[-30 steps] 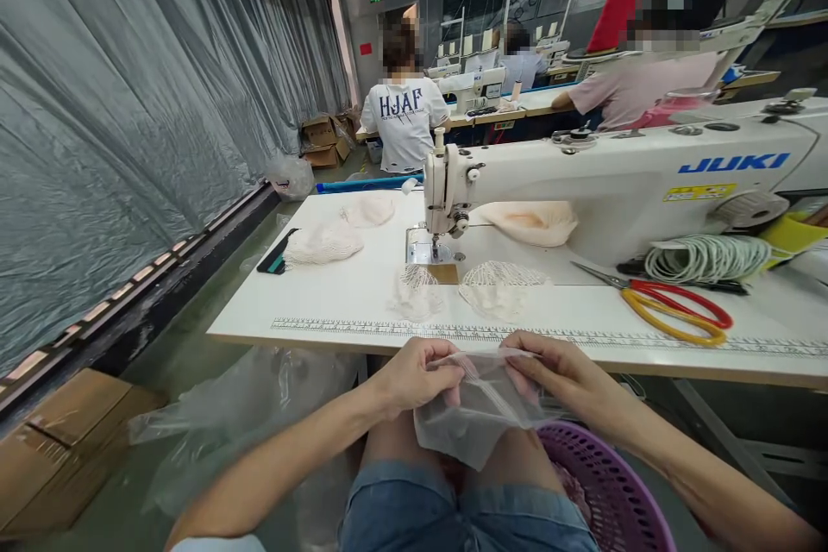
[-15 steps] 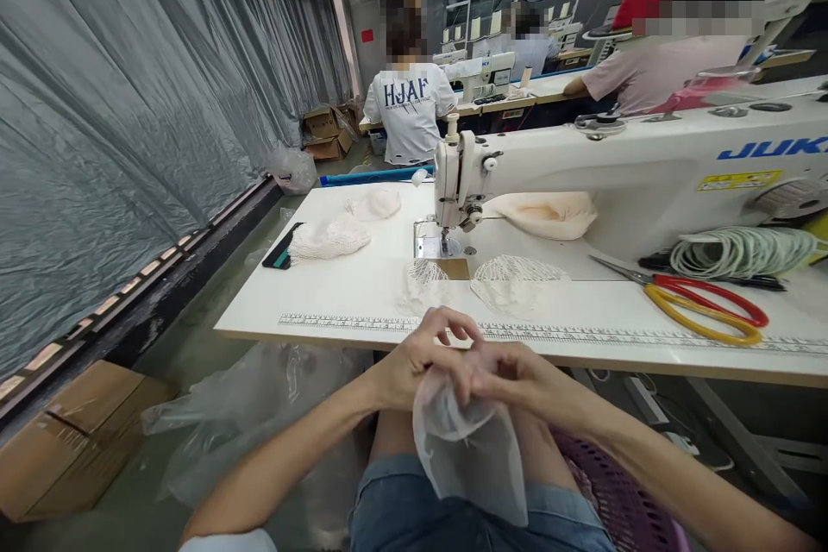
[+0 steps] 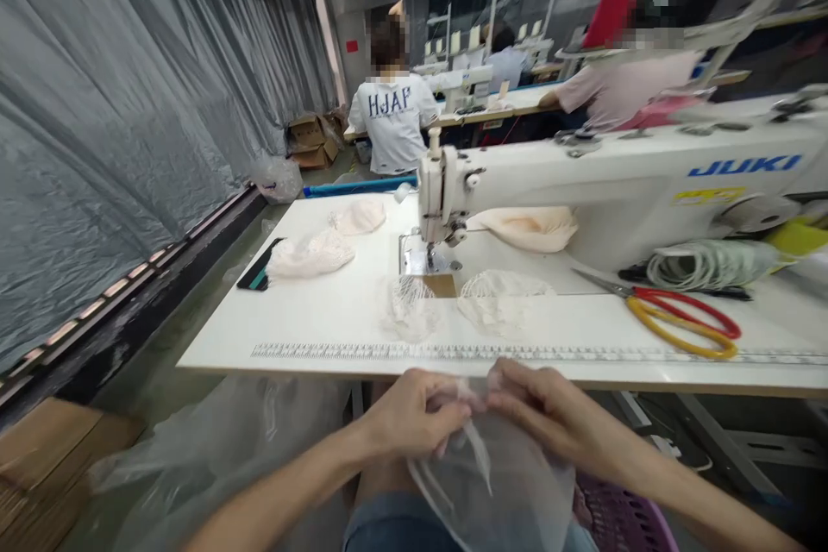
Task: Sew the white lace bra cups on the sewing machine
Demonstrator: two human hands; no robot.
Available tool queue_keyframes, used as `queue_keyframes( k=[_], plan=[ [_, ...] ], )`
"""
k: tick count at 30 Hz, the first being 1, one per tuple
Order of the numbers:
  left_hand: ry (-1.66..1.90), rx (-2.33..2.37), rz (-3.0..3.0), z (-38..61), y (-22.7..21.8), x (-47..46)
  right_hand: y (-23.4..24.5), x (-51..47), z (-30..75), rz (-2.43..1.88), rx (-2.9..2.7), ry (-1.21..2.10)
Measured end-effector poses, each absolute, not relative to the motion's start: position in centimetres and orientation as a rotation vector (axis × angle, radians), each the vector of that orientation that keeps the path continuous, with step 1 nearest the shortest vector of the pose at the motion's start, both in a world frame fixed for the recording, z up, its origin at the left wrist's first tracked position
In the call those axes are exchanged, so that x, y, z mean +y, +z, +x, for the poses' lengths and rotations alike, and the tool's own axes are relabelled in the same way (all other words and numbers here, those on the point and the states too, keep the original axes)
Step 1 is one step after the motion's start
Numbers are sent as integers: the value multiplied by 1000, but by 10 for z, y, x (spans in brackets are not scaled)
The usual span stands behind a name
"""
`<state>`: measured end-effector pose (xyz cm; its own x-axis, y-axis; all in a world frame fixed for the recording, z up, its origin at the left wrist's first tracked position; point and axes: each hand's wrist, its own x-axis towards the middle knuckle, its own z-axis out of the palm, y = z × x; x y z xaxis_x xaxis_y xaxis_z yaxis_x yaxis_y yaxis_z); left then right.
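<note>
Just below the table's front edge, my left hand (image 3: 420, 414) and my right hand (image 3: 540, 410) both pinch the upper edge of a piece of sheer white fabric (image 3: 517, 483). The fabric hangs down over my lap, and a narrow pale strip dangles from it between my hands. Beyond them on the table lie two white lace pieces, the left lace piece (image 3: 410, 310) and the right lace piece (image 3: 501, 302). They lie in front of the needle of a white sewing machine (image 3: 446, 198).
Scissors (image 3: 679, 323) with red and yellow handles and a coil of pale cord (image 3: 708, 266) lie on the right. Cream fabric (image 3: 530, 228) rests behind the needle. Lace bundles (image 3: 310, 252) sit at left. A purple basket (image 3: 624, 517) stands beside my leg. Other people sit at machines ahead.
My hands have moved apart a little, and the sheer fabric now spreads wider between them. The whole view has shifted slightly, with the table appearing lower.
</note>
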<state>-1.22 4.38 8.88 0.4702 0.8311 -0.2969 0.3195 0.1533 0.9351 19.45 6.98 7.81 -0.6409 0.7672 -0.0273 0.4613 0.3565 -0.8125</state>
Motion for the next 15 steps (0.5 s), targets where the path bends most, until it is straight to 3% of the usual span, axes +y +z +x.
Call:
queue_keyframes(
  k=[8,11,15],
  plan=[
    [424,1066,1334,11,108,87,104,108,247,-1244,-2313,1101],
    [537,1123,1540,25,109,147,104,171,255,-1381,-2353,785],
    [355,1365,1919,37,93,199,80,227,259,-1517,-2363,550]
  ],
)
